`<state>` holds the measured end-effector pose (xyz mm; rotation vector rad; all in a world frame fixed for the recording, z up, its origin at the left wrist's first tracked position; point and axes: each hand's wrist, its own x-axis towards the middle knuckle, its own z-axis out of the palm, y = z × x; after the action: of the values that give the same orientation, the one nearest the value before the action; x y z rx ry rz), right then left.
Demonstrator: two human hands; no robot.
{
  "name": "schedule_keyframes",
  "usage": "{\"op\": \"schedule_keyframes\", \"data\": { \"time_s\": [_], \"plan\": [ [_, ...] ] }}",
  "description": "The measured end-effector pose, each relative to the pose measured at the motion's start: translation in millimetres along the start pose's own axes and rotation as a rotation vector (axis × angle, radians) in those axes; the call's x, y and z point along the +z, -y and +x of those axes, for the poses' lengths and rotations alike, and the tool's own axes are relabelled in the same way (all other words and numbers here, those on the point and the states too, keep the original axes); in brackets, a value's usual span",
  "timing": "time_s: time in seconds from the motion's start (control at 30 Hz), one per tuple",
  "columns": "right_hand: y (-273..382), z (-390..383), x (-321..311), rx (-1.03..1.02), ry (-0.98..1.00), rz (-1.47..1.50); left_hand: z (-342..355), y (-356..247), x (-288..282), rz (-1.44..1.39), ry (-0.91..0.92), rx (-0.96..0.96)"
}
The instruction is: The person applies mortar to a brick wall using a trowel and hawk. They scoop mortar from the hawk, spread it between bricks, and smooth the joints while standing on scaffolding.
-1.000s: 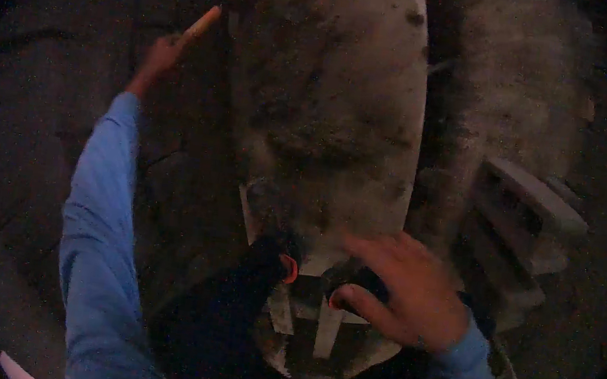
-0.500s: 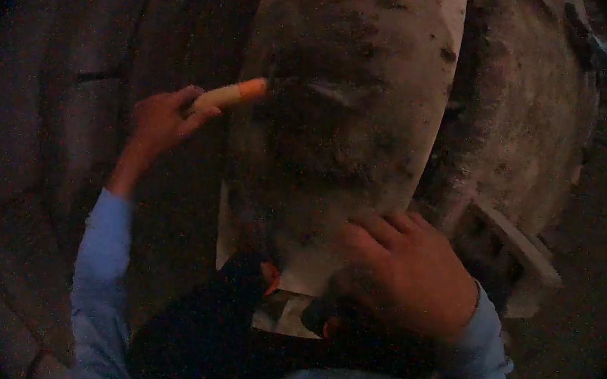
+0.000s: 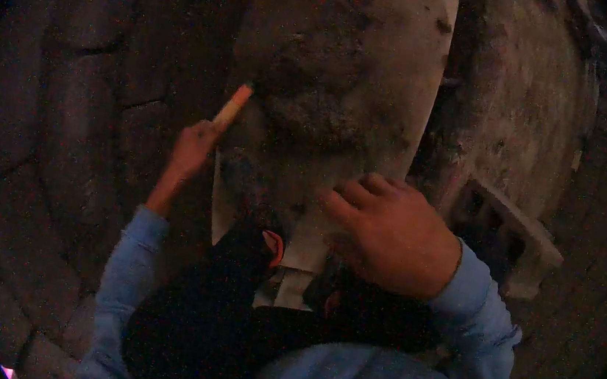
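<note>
My left hand (image 3: pixel 197 145) is closed round the pale yellow handle of a tool (image 3: pixel 231 110) whose far end is orange. The tool slants up and to the right, with that end at the left edge of a long pale board (image 3: pixel 395 88). Whether a blade or head extends beyond the orange part is too dark to tell. Dark, grainy material (image 3: pixel 319 110) is smeared over the board's middle. Over the board's near right part hovers my right hand (image 3: pixel 395 236), back upward, fingers bent and somewhat apart. Its fingertips are partly hidden, and I see nothing held in it.
Right of the board lies another long, dirty, pale surface (image 3: pixel 523 102). A hollow block (image 3: pixel 513 234) with dark openings rests near its lower end. Large paving slabs (image 3: pixel 77 129) cover the ground to the left. A foot in a red-edged sandal (image 3: pixel 274 248) is at the board's near end.
My left hand has moved right and slightly down, and the tool now points more steeply upward. My right hand has shifted up and left. The whole view has moved slightly.
</note>
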<state>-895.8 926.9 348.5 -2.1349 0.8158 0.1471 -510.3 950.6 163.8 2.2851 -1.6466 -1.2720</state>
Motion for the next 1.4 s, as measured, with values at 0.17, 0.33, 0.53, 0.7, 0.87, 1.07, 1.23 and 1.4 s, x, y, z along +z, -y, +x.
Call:
{"op": "schedule_keyframes", "data": {
  "time_s": [0.17,0.33,0.53,0.7,0.87,1.07,1.23,1.4],
  "plan": [
    [-20.3,20.7,-3.9,-0.039,0.040,0.012,3.8,-53.5,3.7,0.124,-0.116,-0.081],
    [-43.3,25.9,-21.5,-0.036,0.075,-0.071,-10.5,-65.6,-5.5,0.408,-0.288,0.113],
    [-12.8,16.1,-12.8,-0.008,0.079,-0.007,-61.2,-27.0,2.0,0.347,-0.293,0.118],
    [-17.6,-2.8,-10.0,0.000,0.065,-0.060,-63.1,0.1,-64.2,0.348,-0.075,0.094],
    [5.2,2.4,-14.1,-0.047,0.136,-0.011,-28.2,-15.8,-95.0,0.621,-0.051,0.410],
    [26.0,0.1,16.8,-0.057,-0.011,-0.021,-14.0,4.3,-78.4,0.787,-0.156,0.611],
    [34.2,-3.8,25.0,-0.071,0.037,-0.025,-0.3,-15.6,-66.6,0.676,-0.247,0.635],
    [11.8,3.2,19.6,-0.079,0.070,0.010,36.2,-72.2,-37.6,0.627,-0.269,0.321]
  ]
}}
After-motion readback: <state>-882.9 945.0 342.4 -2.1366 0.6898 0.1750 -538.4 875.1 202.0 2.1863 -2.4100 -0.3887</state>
